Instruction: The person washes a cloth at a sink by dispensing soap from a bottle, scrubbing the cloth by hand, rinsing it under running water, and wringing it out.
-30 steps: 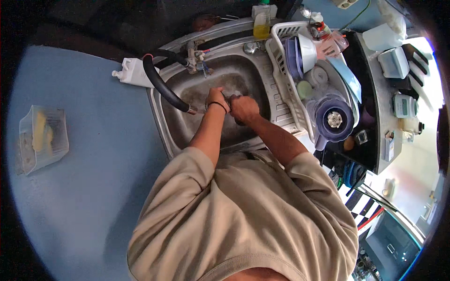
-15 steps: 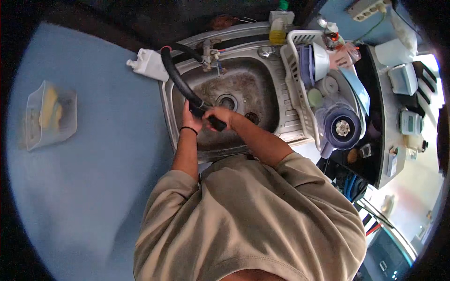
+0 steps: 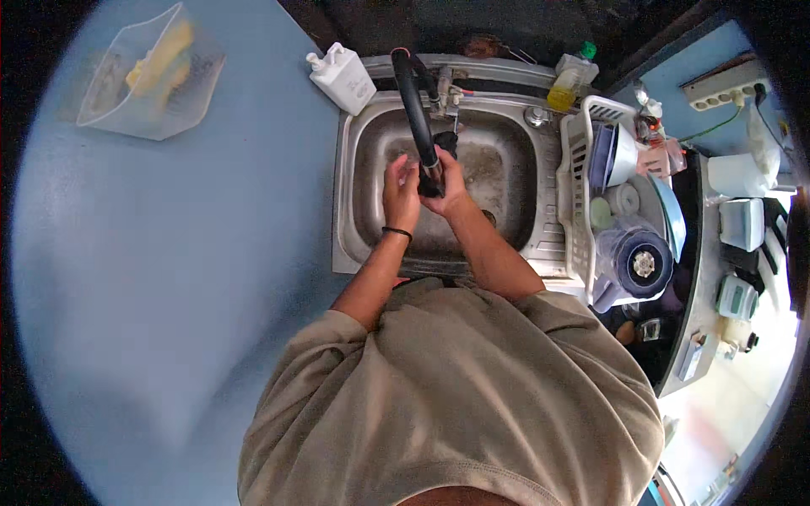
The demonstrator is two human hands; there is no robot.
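Note:
Over the sink [image 3: 371,228], the curved black hose spout [image 3: 411,105] of the faucet comes down between my hands. My right hand [image 3: 452,184] grips a dark, elongated black object [image 3: 447,142] at the spout's end. What kind of thing it is, I cannot make out, as the spout and my fingers cover part of it. My left hand [image 3: 402,196], with a black band on its wrist, is just left of the object. Its fingers are raised and apart, and they hold nothing.
A white pump bottle [image 3: 344,80] stands at the sink's back left corner. Right of the sink is a white dish rack [image 3: 577,160] with bowls and a blender jug [image 3: 643,261]. A yellow soap bottle [image 3: 567,88] stands behind. Far left is a clear plastic container [image 3: 152,118].
My left hand has come off the black object, its fingers spreading. My right hand has turned the object more upright beneath the spout. The whole view has shifted, moving the sink rightward.

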